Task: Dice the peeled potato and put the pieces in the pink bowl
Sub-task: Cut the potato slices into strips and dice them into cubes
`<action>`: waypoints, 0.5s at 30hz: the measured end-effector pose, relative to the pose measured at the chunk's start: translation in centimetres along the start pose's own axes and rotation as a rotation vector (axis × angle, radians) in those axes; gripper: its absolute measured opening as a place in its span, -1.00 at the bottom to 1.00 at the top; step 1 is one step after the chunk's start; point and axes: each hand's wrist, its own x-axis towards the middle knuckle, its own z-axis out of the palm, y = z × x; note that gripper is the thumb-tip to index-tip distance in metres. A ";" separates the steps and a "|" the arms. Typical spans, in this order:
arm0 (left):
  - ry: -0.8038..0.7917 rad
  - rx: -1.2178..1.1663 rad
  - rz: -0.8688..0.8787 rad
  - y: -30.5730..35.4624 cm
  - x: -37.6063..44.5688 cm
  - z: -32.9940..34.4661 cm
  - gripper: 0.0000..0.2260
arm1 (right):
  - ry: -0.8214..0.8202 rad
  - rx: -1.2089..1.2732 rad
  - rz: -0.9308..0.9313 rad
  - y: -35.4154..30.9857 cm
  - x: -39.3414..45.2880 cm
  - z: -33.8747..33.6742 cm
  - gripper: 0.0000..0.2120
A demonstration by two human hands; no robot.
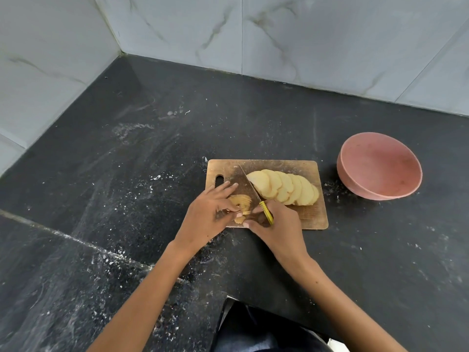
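A wooden cutting board lies on the black counter. Across its right half a row of pale potato slices leans fanned out. My left hand pinches a small stack of cut potato strips near the board's front left. My right hand grips the yellow handle of a knife. Its blade runs up and to the left, between the strips and the slices. The pink bowl stands to the right of the board and holds nothing.
The black stone counter is speckled with white dust and meets marble-tiled walls at the back and left. A seam in the counter runs across the left front. My dark clothing shows at the bottom edge.
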 end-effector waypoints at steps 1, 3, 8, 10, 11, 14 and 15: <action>-0.003 0.007 0.008 -0.1 0.0 0.0 -0.87 | 0.006 -0.021 -0.014 -0.2 0.0 0.3 -0.77; 0.011 -0.017 0.000 -0.1 0.0 0.0 -0.83 | 0.023 -0.067 -0.042 -0.5 0.1 0.7 -0.74; 0.044 -0.124 -0.031 0.2 0.1 -0.1 -0.79 | 0.022 -0.134 -0.063 -0.7 0.6 0.9 -0.73; 0.016 -0.112 -0.001 0.1 0.1 -0.2 -0.77 | 0.014 -0.143 -0.061 -0.6 0.8 0.7 -0.74; -0.001 -0.113 0.007 0.0 0.0 -0.3 -0.77 | 0.012 -0.147 -0.059 -0.6 0.9 0.6 -0.74; -0.090 -0.169 -0.015 -0.5 -0.1 -0.9 -0.79 | 0.017 -0.141 -0.059 -0.5 0.8 0.5 -0.73; -0.135 -0.190 -0.017 -0.6 -0.1 -1.0 -0.77 | 0.019 -0.139 -0.059 -0.5 0.8 0.5 -0.71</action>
